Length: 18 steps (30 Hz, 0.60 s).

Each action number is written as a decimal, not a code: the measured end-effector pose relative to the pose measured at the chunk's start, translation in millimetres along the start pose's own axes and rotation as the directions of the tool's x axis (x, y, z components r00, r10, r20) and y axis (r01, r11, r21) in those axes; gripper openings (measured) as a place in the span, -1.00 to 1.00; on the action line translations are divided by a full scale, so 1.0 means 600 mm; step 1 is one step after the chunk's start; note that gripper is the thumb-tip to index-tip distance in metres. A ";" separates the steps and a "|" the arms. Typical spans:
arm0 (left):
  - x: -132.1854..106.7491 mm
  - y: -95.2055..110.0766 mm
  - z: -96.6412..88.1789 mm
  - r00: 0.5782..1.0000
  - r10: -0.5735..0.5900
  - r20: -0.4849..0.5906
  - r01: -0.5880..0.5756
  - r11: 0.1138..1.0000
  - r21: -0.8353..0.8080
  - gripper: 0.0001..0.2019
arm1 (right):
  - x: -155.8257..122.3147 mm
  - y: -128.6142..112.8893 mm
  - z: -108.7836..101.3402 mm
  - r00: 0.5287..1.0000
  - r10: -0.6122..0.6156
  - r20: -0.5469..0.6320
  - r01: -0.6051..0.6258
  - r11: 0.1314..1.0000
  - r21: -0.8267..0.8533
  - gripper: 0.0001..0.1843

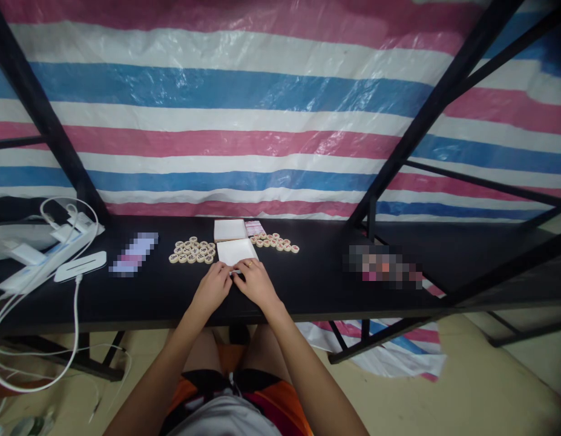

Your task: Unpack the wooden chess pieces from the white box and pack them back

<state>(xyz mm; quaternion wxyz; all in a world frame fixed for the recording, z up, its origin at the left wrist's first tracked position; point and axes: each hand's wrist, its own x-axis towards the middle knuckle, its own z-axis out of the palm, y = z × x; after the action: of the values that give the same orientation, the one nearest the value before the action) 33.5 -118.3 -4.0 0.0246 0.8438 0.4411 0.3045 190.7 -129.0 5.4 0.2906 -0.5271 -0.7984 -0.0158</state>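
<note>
An open white box lies on the black table in front of me, its pale inside facing up. My left hand is closed at its near left corner, fingers bent against the edge. My right hand, with a ring on one finger, is closed at the near right edge, thumb pointing inward. The two hands almost meet. Left of the box sit rows of round Chinese chess pieces with dark characters. More pieces with red characters lie to the right. The fingertips are partly hidden.
Behind the white box stands another white box part beside a pink printed paper. A blurred phone-like object, a white device and a cabled power strip lie left. Blurred items lie right. Black metal posts flank the table.
</note>
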 end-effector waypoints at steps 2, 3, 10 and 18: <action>0.000 -0.001 0.001 1.000 -0.002 -0.002 0.002 1.000 -0.006 -0.81 | 0.000 0.000 0.000 1.000 0.001 0.004 -0.001 1.000 0.005 -0.85; 0.000 -0.001 0.001 1.000 -0.003 -0.002 0.003 1.000 -0.009 -0.81 | 0.000 0.000 -0.001 1.000 0.002 0.005 -0.002 1.000 0.007 -0.84; 0.000 -0.002 0.004 1.000 -0.001 0.000 0.001 1.000 -0.004 -0.82 | 0.000 0.000 -0.001 1.000 0.006 0.005 -0.006 1.000 0.012 -0.84; -0.001 -0.001 0.002 1.000 -0.005 0.005 0.005 1.000 0.000 -0.82 | -0.001 0.000 -0.002 1.000 0.010 0.004 -0.010 1.000 0.004 -0.84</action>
<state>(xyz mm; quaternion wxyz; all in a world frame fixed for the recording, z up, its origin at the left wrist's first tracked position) 33.4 -117.7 -5.5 0.0265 0.8433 0.4433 0.3025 191.1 -129.9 6.2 0.2902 -0.5306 -0.7963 -0.0115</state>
